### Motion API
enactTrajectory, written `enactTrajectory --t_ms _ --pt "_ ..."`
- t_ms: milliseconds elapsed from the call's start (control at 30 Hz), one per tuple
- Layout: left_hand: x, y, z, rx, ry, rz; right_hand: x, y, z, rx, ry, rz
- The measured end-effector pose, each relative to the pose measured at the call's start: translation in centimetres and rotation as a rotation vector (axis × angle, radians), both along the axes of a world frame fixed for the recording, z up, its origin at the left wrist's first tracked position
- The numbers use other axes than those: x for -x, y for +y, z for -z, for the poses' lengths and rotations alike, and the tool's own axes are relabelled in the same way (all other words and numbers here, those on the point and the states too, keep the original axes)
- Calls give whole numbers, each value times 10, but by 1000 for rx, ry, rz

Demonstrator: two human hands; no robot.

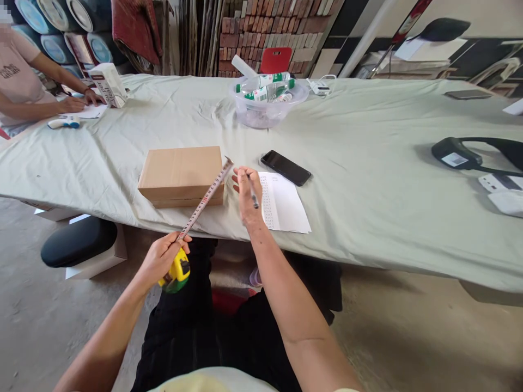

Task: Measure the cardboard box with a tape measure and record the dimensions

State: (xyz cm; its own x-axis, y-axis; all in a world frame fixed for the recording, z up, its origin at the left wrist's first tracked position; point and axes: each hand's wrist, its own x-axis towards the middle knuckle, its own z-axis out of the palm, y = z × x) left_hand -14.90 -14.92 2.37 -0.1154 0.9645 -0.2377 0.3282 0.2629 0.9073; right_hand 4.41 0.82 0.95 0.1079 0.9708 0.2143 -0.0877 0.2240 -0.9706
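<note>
My left hand point(162, 257) is closed around a yellow tape measure point(177, 272), held off the table's near edge. Its tape blade point(206, 197) runs up and to the right, ending by the right front corner of a brown cardboard box point(180, 173). My right hand point(246, 191) is closed on a pen point(253, 197) and hovers between the box and a printed sheet of paper point(284, 207). A black phone point(285, 167) lies just beyond the paper.
A pale green cloth covers the long table point(368, 163). A clear plastic bowl point(266, 108) holds bottles at the back. Another person point(24, 81) sits at the far left with a carton point(107, 84) and papers. A black stool point(78, 240) stands under the left edge. Black gear point(466, 152) lies right.
</note>
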Motion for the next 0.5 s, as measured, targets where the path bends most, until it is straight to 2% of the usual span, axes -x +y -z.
enactTrajectory --t_ms 100,300,400,500 --pt "28 2 -13 29 274 155 -13 -5 -2 -61 68 -14" --pt "64 25 -38 64 510 370 -15 -19 2 -120 -18 -153" --pt "78 38 -49 87 595 442 -10 -18 12 -96 8 -159" --pt "93 50 -54 79 627 433 -6 -16 21 -98 -7 -162"
